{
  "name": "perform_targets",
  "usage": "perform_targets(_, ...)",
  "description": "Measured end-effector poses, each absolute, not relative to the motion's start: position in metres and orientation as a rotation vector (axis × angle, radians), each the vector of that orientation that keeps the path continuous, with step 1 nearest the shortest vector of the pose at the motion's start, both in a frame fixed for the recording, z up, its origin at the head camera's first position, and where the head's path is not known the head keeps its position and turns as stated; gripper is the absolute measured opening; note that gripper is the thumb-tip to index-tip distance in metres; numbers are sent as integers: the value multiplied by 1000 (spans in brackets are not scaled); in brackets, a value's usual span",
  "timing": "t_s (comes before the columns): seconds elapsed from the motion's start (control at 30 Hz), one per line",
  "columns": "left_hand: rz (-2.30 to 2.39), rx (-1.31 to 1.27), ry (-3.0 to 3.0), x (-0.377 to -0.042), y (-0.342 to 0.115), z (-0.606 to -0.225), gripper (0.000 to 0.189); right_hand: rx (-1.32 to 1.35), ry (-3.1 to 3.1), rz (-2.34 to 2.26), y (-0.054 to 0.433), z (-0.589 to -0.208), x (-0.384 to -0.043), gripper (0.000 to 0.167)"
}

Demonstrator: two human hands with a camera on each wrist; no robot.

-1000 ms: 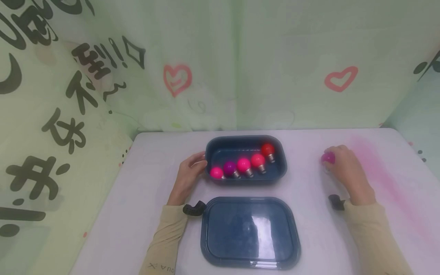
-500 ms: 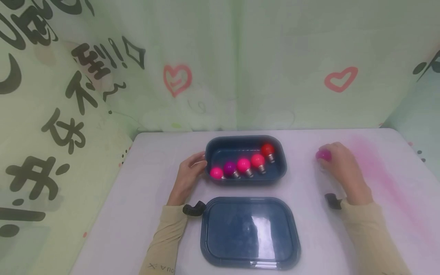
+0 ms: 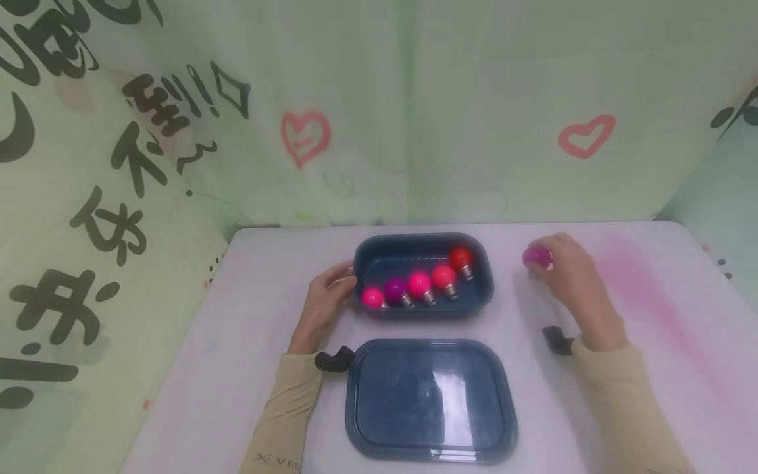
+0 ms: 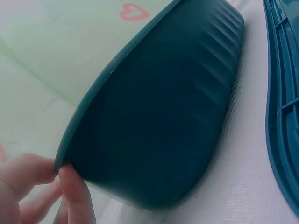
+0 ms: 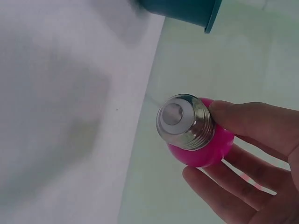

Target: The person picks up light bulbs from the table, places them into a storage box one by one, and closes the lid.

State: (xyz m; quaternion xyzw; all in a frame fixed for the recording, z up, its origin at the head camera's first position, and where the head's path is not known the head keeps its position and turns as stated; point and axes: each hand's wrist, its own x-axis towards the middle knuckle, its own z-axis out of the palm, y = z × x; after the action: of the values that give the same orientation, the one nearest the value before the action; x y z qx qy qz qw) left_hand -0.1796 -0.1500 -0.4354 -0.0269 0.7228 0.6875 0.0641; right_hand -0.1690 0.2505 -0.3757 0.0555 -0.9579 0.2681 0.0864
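My right hand (image 3: 571, 273) pinches a magenta light bulb (image 3: 537, 257) by its globe, right of a dark blue plastic box (image 3: 423, 313). In the right wrist view the bulb's silver screw base (image 5: 187, 122) faces the camera, thumb on one side and fingers on the other. My left hand (image 3: 324, 299) pinches the box's rim at its left end; the left wrist view shows thumb and finger (image 4: 77, 196) on either side of that rim. Inside the box several bulbs lie in a slanting row: a pink bulb (image 3: 373, 297), a purple bulb (image 3: 396, 289), more pink ones and a red bulb (image 3: 461, 257).
A dark blue lid (image 3: 431, 401) lies flat on the white table (image 3: 237, 408) in front of the box. Behind the table hangs a pale green curtain (image 3: 444, 131) with drawn hearts. Each wrist wears a black camera mount (image 3: 335, 359).
My right hand has carried the magenta bulb leftward and slightly away from me, closer to the box. The left hand, box and lid have stayed in place.
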Motion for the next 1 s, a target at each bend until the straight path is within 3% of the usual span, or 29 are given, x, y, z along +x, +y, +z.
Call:
perform_targets(0.57,2154,-61,2194,-184,-147,-448,41,132,-2885,868,214,-355,-169,25)
perform_targets(1.0,2149,-63,2197,-184,-148,-446,40,279,-2808,893,182,-355,-173,32)
